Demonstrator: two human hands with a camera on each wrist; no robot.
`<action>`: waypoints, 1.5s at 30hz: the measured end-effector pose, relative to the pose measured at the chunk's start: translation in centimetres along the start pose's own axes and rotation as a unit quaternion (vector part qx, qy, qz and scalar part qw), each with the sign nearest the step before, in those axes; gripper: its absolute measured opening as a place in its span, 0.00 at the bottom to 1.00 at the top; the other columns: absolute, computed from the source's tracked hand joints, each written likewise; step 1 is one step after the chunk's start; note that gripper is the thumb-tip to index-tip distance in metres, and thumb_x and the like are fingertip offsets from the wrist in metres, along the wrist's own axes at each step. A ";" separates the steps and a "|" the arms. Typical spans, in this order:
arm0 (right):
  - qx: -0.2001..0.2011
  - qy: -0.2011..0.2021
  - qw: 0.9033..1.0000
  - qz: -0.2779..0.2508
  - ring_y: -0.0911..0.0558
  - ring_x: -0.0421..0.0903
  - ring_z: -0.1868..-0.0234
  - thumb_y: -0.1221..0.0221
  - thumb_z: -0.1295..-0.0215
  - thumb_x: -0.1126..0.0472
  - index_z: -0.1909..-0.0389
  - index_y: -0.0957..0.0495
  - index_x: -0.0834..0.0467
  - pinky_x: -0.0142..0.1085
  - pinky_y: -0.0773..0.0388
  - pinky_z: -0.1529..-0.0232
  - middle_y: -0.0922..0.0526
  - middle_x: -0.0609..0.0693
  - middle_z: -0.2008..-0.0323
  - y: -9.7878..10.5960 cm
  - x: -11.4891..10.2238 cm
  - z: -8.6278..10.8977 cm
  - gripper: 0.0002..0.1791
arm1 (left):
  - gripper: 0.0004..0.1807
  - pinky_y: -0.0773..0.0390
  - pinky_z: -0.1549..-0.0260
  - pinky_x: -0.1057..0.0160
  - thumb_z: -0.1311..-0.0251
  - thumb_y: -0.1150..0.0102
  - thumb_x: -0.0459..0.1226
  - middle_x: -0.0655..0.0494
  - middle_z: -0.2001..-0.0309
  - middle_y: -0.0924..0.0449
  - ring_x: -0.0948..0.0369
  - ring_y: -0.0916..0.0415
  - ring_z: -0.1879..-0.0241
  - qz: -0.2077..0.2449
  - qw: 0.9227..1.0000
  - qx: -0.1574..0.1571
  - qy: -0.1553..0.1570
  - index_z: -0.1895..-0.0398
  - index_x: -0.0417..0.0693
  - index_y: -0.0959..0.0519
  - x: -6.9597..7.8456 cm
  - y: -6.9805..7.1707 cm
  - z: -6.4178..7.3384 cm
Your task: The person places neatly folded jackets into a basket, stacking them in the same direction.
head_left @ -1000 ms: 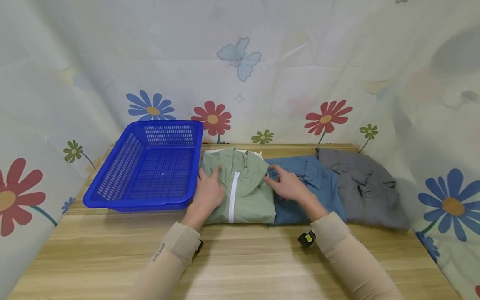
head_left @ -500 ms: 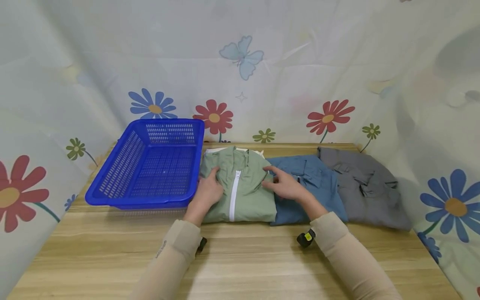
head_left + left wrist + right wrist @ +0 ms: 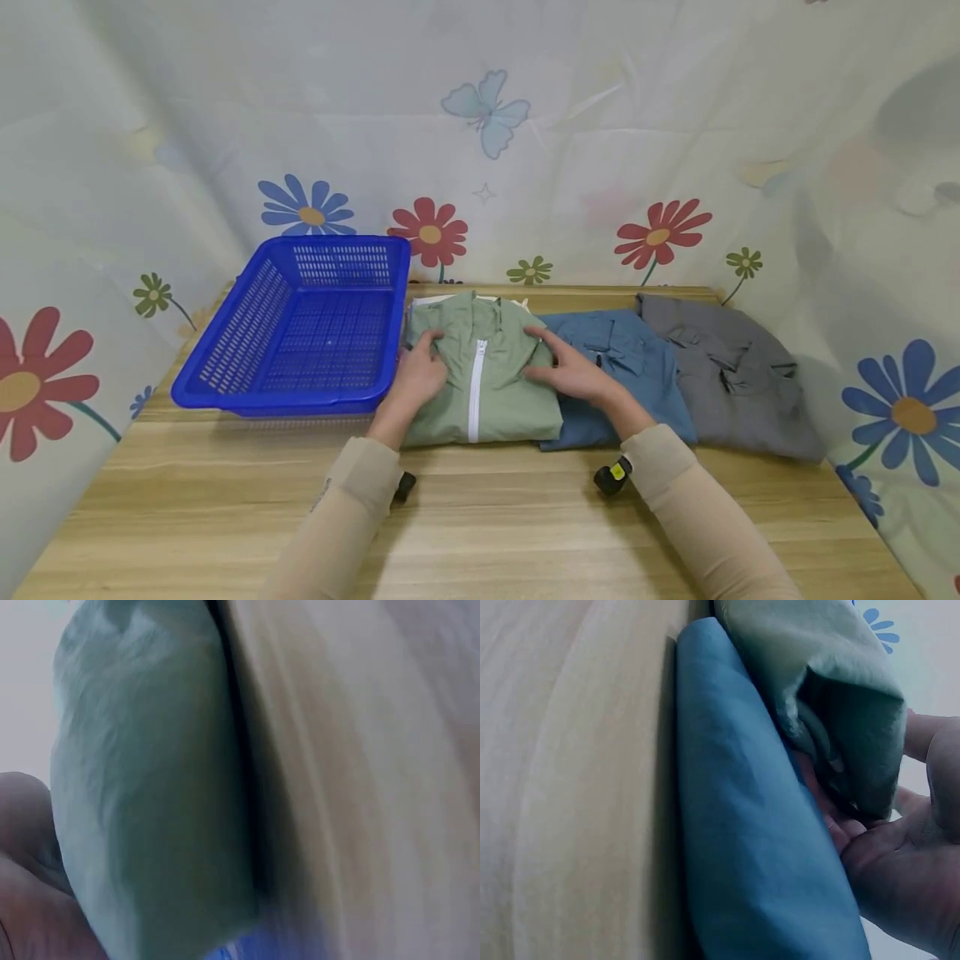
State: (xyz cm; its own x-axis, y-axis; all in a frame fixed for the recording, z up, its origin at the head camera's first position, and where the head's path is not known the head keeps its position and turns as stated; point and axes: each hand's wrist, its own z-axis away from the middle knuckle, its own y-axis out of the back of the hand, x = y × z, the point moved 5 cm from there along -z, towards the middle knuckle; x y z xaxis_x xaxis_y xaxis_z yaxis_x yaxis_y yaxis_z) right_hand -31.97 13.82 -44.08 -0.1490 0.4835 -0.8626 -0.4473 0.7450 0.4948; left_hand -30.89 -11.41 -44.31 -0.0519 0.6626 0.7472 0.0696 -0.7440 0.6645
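Observation:
A folded light-green jacket [image 3: 510, 412] with a white zipper lies in the middle of the table, beside the blue basket. My left hand [image 3: 420, 379] holds its left side, thumb on top; the other fingers are mostly hidden by the cloth and basket edge. At the opposite side, my right hand [image 3: 573, 371] grips the jacket's edge. The right wrist view shows fingers [image 3: 844, 829] tucked beneath the green cloth, above a folded blue garment [image 3: 742, 810]. In the left wrist view, the green jacket [image 3: 150, 795] bulges beside part of the hand.
An empty blue plastic basket [image 3: 292, 404] stands at the left. Right of the blue garment [image 3: 652, 375] lies a folded grey garment [image 3: 750, 400]. Some white cloth [image 3: 427, 298] shows behind the green jacket. A flower-printed curtain [image 3: 570, 167] surrounds the wooden table [image 3: 495, 517].
The green jacket has shifted slightly to the right, its front right corner covering a little more of the blue garment. Both hands stay at its sides, and the head view has moved slightly.

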 end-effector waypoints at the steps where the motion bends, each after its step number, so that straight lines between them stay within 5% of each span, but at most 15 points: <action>1: 0.001 0.003 1.000 -0.003 0.47 0.57 0.22 0.39 0.27 0.59 0.18 0.48 0.47 0.58 0.42 0.29 0.52 0.58 0.19 0.0 0.1 0.0 0.41 | 0.29 0.42 0.31 0.40 0.33 0.59 0.31 0.28 0.32 0.33 0.31 0.48 0.28 0.008 1.000 0.003 -0.002 0.28 0.47 0.30 0.0 0.1 0.0; 7: 0.003 0.009 1.000 -0.020 0.43 0.55 0.24 0.39 0.30 0.65 0.24 0.36 0.47 0.56 0.40 0.30 0.45 0.56 0.22 0.1 0.7 0.1 0.35 | 0.26 0.34 0.36 0.45 0.31 0.60 0.34 0.37 0.32 0.28 0.39 0.34 0.33 0.069 0.997 0.019 -0.004 0.31 0.46 0.27 0.2 0.4 0.2; 13: 0.010 -0.014 0.999 -0.045 0.35 0.56 0.29 0.37 0.32 0.65 0.25 0.33 0.47 0.53 0.33 0.35 0.41 0.59 0.24 0.4 1.7 0.2 0.35 | 0.25 0.38 0.32 0.49 0.27 0.63 0.37 0.47 0.28 0.32 0.48 0.37 0.29 0.123 0.992 0.012 0.024 0.30 0.50 0.29 0.2 0.3 0.8; 19: 0.007 -0.029 0.996 -0.080 0.29 0.58 0.34 0.36 0.32 0.65 0.24 0.35 0.49 0.51 0.27 0.41 0.38 0.62 0.26 0.7 2.6 0.1 0.36 | 0.28 0.37 0.37 0.52 0.36 0.57 0.32 0.46 0.29 0.33 0.51 0.37 0.36 0.206 0.978 0.012 0.039 0.31 0.47 0.28 0.1 0.3 1.3; 23: 0.012 -0.043 0.995 -0.093 0.28 0.57 0.35 0.35 0.34 0.65 0.25 0.32 0.47 0.51 0.27 0.41 0.37 0.60 0.27 1.0 3.1 -0.1 0.36 | 0.31 0.37 0.41 0.54 0.41 0.54 0.29 0.45 0.28 0.35 0.52 0.39 0.36 0.244 0.968 -0.019 0.053 0.32 0.46 0.26 -0.2 0.1 1.6; 27: 0.017 -0.046 0.993 -0.104 0.27 0.58 0.35 0.36 0.32 0.65 0.25 0.32 0.49 0.50 0.26 0.41 0.37 0.61 0.27 1.2 3.3 -0.2 0.35 | 0.31 0.37 0.37 0.51 0.39 0.52 0.29 0.45 0.26 0.38 0.51 0.41 0.32 0.243 0.968 -0.042 0.055 0.30 0.49 0.27 -0.3 0.0 1.9; 35: 0.002 -0.036 0.994 -0.099 0.27 0.55 0.39 0.42 0.32 0.68 0.27 0.29 0.54 0.42 0.25 0.46 0.37 0.60 0.26 2.2 3.4 -0.5 0.31 | 0.30 0.35 0.40 0.53 0.41 0.47 0.24 0.41 0.28 0.35 0.51 0.39 0.35 0.261 0.964 -0.015 0.043 0.32 0.43 0.26 -1.1 -0.1 2.3; 45: -0.003 -0.002 0.999 -0.052 0.26 0.55 0.39 0.38 0.34 0.69 0.28 0.27 0.52 0.46 0.26 0.45 0.33 0.58 0.29 4.1 2.4 0.2 0.32 | 0.28 0.28 0.42 0.51 0.42 0.38 0.23 0.40 0.34 0.27 0.50 0.30 0.38 0.296 0.955 0.000 0.024 0.36 0.42 0.22 -0.3 -0.5 2.9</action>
State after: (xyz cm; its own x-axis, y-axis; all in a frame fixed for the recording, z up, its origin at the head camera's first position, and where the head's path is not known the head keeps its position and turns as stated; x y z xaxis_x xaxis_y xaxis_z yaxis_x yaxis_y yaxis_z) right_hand -34.03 18.16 -44.10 -0.0970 0.4055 -0.9089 -0.4657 0.7886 0.4015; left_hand -28.03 -11.00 -44.91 -0.0493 0.1207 0.9915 0.1017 -0.9869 0.1252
